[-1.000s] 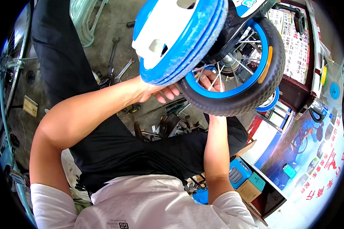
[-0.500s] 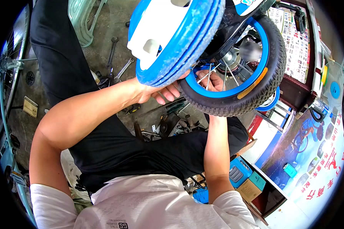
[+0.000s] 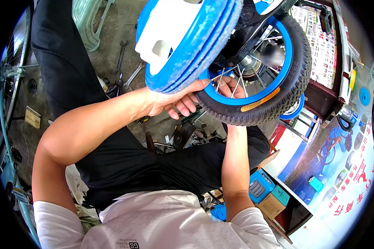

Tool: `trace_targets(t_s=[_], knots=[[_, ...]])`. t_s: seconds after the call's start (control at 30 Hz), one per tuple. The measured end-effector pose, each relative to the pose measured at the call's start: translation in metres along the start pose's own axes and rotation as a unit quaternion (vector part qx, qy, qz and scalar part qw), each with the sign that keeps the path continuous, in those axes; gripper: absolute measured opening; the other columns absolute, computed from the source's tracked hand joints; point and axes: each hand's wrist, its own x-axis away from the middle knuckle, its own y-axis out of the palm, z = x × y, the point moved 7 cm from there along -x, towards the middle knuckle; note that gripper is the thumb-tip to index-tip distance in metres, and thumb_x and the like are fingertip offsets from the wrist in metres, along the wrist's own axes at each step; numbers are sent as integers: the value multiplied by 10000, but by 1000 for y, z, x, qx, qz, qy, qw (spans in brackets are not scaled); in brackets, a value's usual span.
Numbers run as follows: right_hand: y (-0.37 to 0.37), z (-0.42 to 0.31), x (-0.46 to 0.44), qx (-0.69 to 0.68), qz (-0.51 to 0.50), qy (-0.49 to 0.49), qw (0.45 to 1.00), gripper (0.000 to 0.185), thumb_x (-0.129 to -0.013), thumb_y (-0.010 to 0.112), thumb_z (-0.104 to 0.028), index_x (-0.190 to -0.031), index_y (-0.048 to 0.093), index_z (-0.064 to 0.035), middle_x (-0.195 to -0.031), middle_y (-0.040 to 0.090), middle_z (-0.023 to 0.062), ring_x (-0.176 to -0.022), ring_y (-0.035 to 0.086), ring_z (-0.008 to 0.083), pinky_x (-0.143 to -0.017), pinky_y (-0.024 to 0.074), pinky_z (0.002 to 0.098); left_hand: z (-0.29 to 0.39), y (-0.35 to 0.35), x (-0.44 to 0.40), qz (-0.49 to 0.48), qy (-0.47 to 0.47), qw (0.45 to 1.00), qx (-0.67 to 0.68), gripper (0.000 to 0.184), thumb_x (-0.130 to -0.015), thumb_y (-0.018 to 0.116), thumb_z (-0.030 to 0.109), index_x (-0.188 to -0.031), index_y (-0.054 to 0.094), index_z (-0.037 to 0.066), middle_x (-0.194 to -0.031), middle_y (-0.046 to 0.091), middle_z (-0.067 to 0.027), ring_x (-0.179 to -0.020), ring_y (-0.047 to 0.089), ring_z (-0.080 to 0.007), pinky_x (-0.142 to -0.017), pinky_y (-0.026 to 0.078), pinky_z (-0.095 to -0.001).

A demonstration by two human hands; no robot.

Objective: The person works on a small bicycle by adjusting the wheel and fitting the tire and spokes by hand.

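Note:
A small bicycle wheel [image 3: 293, 79] with a blue rim, black knobby tyre and orange reflector stands in front of me. Beside it, a blue and white training wheel [image 3: 195, 45] hangs over my left forearm's end. My left hand [image 3: 174, 101] is under that training wheel, its fingers apart and its thumb stretched to the tyre's edge. From behind the tyre, my right hand [image 3: 230, 88] reaches in among the spokes [image 3: 243, 83]. Its fingers are bent close together; what they hold there is partly hidden.
Two wrenches, one of them a long spanner [image 3: 120, 60], lie on the floor at the left. Loose tools and parts [image 3: 187, 135] are strewn between my legs. A pale green plastic stool [image 3: 87, 25] stands at upper left, and a printed board [image 3: 328, 166] at right.
The wheel has turned clockwise, its orange reflector shifting down and left. The training wheel and my left hand have moved slightly left, with the thumb now showing. My right hand stays at the spokes.

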Motion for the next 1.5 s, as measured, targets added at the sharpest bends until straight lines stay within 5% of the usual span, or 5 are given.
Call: trace_targets(t_s=[0.17, 0.9, 1.2, 1.37, 1.5], knots=[[3, 6, -2, -37, -35, -8, 999, 130, -965, 685, -165, -1001, 691, -40, -796, 655, -9, -681, 573, 52, -598, 445, 203, 1, -5, -9, 12, 33, 999, 15, 519, -924, 629, 560, -909, 655, 42, -732, 652, -35, -579, 623, -115, -445, 472, -254], [5, 4, 0, -44, -41, 1, 998, 148, -961, 692, -169, -1022, 683, -34, -825, 678, -2, -692, 609, 64, -616, 479, 204, 3, -17, -14, 64, 78, 995, 26, 585, -921, 631, 603, -1020, 635, 27, -771, 625, -30, -634, 606, -103, -490, 482, -254], [-4, 10, 2, -36, -19, -3, 999, 146, -960, 698, -172, -1020, 694, -39, -803, 657, -30, -667, 565, 39, -602, 434, 193, 3, 5, -1, 10, 26, 999, -17, 622, -904, 631, 636, -1043, 651, 30, -768, 637, -16, -603, 608, -96, -455, 476, -239], [-4, 5, 4, -25, -36, 5, 999, 171, -960, 700, -198, -1010, 688, -35, -822, 658, -18, -686, 572, 47, -612, 446, 204, 1, -11, -18, 51, 96, 994, 32, 571, -919, 632, 605, -1002, 648, 40, -749, 608, -3, -604, 596, -94, -495, 487, -242], [-1, -1, 6, -24, -18, -16, 999, 186, -957, 705, -208, -1014, 676, -33, -830, 662, -2, -704, 586, 66, -616, 454, 217, 0, -8, -8, 28, 43, 999, 19, 626, -925, 579, 655, -1030, 639, 40, -749, 607, -7, -600, 599, -94, -457, 483, -244]])
